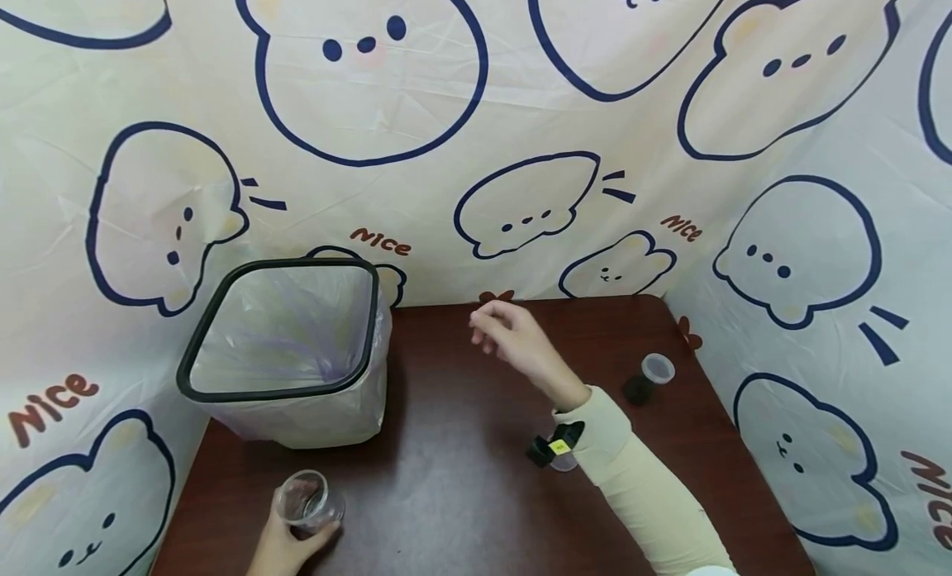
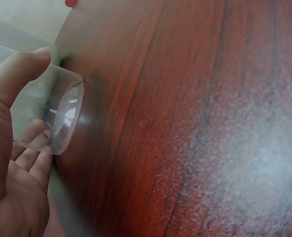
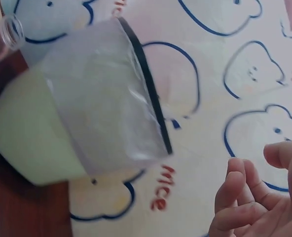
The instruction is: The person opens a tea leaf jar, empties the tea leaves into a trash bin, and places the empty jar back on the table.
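Note:
A clear plastic cup [image 1: 303,500] stands on the brown table near its front left, and my left hand [image 1: 286,551] grips it, thumb on one side and fingers on the other. In the left wrist view the cup [image 2: 67,111] has its base at the wood, with the thumb [image 2: 30,66] along its wall. My right hand [image 1: 513,336] is raised over the back of the table, holding nothing. Its fingers are loosely bent, as the right wrist view of the hand [image 3: 254,197] also shows.
A lined waste bin [image 1: 327,423] with a dark rim stands at the back left, beyond the cup. Towards the right edge sits a small dark container [image 1: 638,390] next to a translucent round one [image 1: 658,368]. Another clear round piece [image 1: 565,462] lies partly hidden beneath the right wrist.

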`<state>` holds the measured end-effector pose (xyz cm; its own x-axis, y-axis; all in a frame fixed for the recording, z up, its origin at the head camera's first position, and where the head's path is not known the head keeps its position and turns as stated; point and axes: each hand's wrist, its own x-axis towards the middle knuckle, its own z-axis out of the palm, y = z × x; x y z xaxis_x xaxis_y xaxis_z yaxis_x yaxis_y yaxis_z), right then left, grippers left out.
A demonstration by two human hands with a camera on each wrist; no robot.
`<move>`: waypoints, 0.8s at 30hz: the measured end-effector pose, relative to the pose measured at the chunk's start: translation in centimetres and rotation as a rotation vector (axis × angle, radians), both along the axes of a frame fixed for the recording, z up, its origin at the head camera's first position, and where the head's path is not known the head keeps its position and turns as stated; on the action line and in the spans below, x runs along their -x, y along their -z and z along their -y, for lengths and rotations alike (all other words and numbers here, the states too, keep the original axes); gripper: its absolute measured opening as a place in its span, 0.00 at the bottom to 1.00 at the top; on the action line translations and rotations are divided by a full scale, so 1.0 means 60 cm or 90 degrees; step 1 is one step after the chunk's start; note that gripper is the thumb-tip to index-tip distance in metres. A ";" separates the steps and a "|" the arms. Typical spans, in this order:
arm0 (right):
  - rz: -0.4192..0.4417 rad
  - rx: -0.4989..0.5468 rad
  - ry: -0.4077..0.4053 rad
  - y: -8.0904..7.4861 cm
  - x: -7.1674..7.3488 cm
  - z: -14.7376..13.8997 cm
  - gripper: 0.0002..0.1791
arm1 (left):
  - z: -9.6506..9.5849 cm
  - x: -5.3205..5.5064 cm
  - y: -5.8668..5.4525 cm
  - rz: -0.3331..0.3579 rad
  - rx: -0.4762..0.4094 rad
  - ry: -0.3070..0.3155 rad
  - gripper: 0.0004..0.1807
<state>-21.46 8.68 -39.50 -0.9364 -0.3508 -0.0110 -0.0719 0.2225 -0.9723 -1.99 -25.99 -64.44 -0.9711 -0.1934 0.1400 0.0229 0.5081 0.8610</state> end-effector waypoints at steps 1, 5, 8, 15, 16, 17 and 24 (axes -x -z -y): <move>-0.013 -0.005 0.011 -0.001 0.000 -0.011 0.12 | 0.000 0.000 0.000 0.006 -0.001 -0.001 0.46; -0.064 -0.020 0.071 -0.003 -0.003 -0.056 0.12 | 0.000 0.001 -0.001 0.026 -0.001 -0.004 0.46; -0.093 -0.022 0.130 -0.007 -0.005 -0.093 0.13 | -0.001 0.003 -0.002 0.026 0.001 -0.003 0.46; -0.147 -0.034 0.262 0.012 0.001 -0.186 0.17 | 0.000 0.002 0.003 -0.004 -0.005 0.001 0.46; -0.152 -0.038 0.282 0.017 0.001 -0.197 0.17 | 0.000 0.002 0.002 -0.002 -0.004 0.000 0.46; -0.151 -0.041 0.304 0.020 0.001 -0.208 0.16 | 0.000 0.001 0.002 0.000 -0.002 -0.001 0.45; -0.175 -0.056 0.448 0.060 -0.003 -0.271 0.16 | 0.002 -0.001 0.001 -0.008 -0.004 -0.003 0.45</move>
